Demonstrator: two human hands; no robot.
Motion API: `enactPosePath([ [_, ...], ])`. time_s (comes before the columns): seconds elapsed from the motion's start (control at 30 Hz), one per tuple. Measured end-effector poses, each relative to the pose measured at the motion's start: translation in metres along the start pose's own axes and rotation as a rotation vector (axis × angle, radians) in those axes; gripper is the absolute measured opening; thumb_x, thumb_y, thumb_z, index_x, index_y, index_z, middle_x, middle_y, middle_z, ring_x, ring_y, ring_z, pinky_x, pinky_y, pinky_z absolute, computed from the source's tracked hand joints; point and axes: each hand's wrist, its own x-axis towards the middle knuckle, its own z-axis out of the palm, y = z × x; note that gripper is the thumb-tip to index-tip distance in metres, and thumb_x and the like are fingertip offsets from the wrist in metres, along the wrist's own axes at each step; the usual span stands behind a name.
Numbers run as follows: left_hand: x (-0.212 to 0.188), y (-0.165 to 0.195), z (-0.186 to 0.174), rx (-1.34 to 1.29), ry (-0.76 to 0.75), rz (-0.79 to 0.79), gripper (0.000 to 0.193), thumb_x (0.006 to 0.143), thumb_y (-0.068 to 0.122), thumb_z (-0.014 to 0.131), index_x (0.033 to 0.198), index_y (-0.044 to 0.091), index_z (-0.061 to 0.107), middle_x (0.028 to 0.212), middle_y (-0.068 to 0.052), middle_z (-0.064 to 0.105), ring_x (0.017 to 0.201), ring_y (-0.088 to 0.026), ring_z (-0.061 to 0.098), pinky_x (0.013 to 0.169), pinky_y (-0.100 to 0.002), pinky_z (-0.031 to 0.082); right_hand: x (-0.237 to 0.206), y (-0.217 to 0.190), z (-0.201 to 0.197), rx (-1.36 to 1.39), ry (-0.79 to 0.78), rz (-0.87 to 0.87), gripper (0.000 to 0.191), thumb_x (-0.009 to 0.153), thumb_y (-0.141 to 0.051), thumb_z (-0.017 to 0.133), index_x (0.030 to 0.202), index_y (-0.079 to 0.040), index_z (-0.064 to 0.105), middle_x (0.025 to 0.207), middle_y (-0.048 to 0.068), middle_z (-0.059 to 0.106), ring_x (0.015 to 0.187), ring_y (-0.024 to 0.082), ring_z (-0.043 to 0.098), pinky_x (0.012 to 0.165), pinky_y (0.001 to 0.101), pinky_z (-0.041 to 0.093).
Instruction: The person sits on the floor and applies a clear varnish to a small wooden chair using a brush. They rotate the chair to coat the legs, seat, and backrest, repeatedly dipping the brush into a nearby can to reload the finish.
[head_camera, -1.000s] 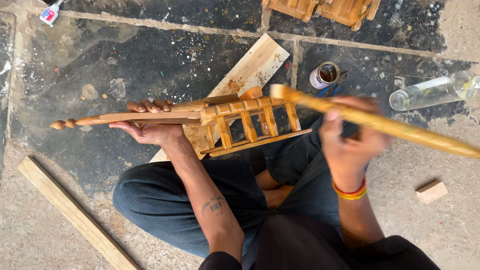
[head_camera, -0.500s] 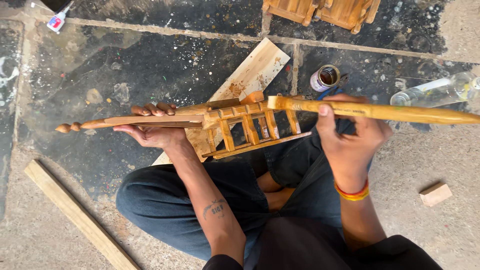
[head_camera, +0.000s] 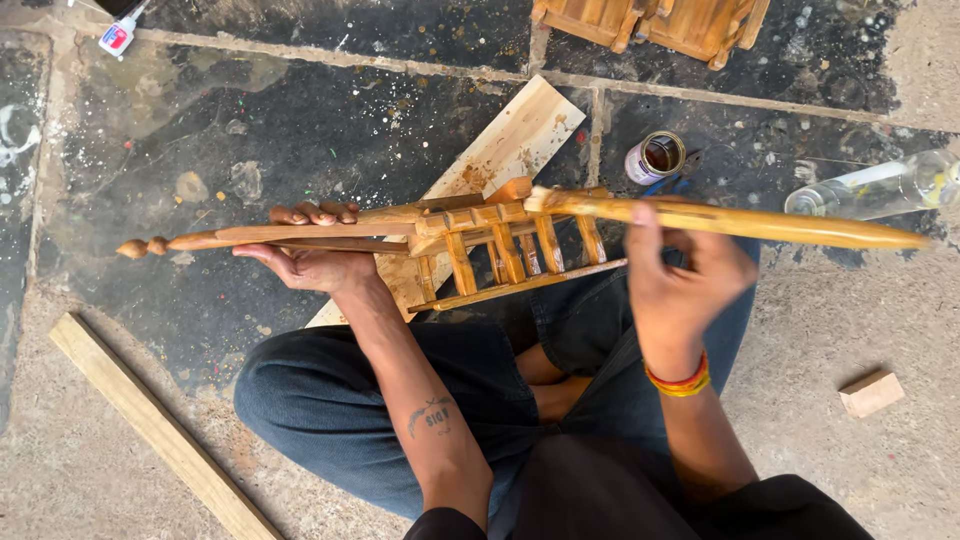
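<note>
Far to the left of the wooden frame, a small glue bottle (head_camera: 117, 37) lies on the dark stone floor (head_camera: 300, 130), and nearer the person a long wood strip (head_camera: 155, 425) lies slanted on the paler ground. The varnished wooden frame (head_camera: 500, 240) itself is held level above the person's crossed legs: a ladder-like panel of short spindles in the middle, with one long turned leg (head_camera: 250, 238) reaching out left to a knobbed tip.

The left hand (head_camera: 310, 255) is wrapped around that left leg from underneath, palm up, fingertips (head_camera: 310, 213) curling over the top edge, so it is closed on the frame. Under the frame's middle, a pale flat plank (head_camera: 510, 135) lies on the floor, running up and away to the right.

The right hand (head_camera: 680, 280) is at the frame's right side, its fingers reaching up to the second long leg (head_camera: 760, 222), which stretches right to a tapered end. The fingers press against this leg; whether they close fully around it I cannot tell. An orange-red bangle (head_camera: 680, 380) sits on that wrist.

Just beyond the frame's right half stands a small open tin (head_camera: 655, 157) of dark liquid. Further right lies a clear bottle (head_camera: 880, 187) on its side, and below it, near the person's right knee, a small wood block (head_camera: 872, 393). Above, at the top edge, more varnished wooden pieces (head_camera: 650, 20) sit.
</note>
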Motion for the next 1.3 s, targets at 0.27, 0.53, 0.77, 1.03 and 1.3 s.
enactPosePath([
  [0.27, -0.001, 0.001, 0.004, 0.002, 0.029, -0.011, 0.071, 0.096, 0.075, 0.034, 0.085, 0.01, 0.059, 0.067, -0.007, 0.059, 0.059, -0.025, 0.062, 0.054, -0.042, 0.053, 0.003, -0.001, -0.006, -0.154, -0.056, -0.326, 0.009, 0.102, -0.005, 0.079, 0.102, 0.001, 0.073, 0.09, 0.011, 0.075, 0.077, 0.019, 0.072, 0.074, 0.0287, 0.054],
  [0.53, 0.004, 0.001, -0.001, 0.081, 0.016, 0.014, 0.072, 0.101, 0.072, 0.032, 0.089, 0.008, 0.062, 0.069, -0.009, 0.061, 0.055, -0.025, 0.062, 0.053, -0.042, 0.055, 0.003, -0.01, -0.004, -0.059, -0.079, -0.17, 0.01, 0.099, -0.006, 0.077, 0.104, 0.001, 0.071, 0.092, 0.01, 0.074, 0.078, 0.017, 0.074, 0.075, 0.0288, 0.056],
  [0.77, 0.009, 0.009, -0.017, 0.085, -0.035, 0.033, 0.073, 0.106, 0.07, 0.031, 0.093, 0.007, 0.065, 0.068, -0.011, 0.062, 0.057, -0.026, 0.066, 0.055, -0.044, 0.057, 0.007, -0.013, -0.002, 0.02, -0.103, -0.065, 0.014, 0.095, -0.006, 0.076, 0.103, 0.003, 0.07, 0.091, 0.009, 0.075, 0.075, 0.014, 0.074, 0.068, 0.0253, 0.058],
  [1.03, 0.016, 0.015, -0.023, 0.053, -0.091, -0.028, 0.074, 0.102, 0.075, 0.033, 0.097, 0.009, 0.067, 0.071, -0.012, 0.067, 0.063, -0.028, 0.071, 0.061, -0.046, 0.061, 0.004, -0.011, 0.006, 0.102, -0.102, -0.035, 0.014, 0.093, -0.006, 0.075, 0.104, 0.0, 0.07, 0.094, 0.008, 0.076, 0.072, 0.012, 0.073, 0.065, 0.0255, 0.058],
  [1.3, 0.004, 0.006, -0.013, 0.149, 0.05, 0.073, 0.068, 0.099, 0.072, 0.037, 0.095, 0.009, 0.064, 0.074, -0.008, 0.062, 0.06, -0.026, 0.065, 0.055, -0.044, 0.056, 0.003, 0.002, -0.004, -0.026, -0.054, -0.093, 0.013, 0.097, -0.003, 0.073, 0.11, -0.001, 0.069, 0.101, 0.009, 0.074, 0.083, 0.017, 0.073, 0.075, 0.029, 0.058],
])
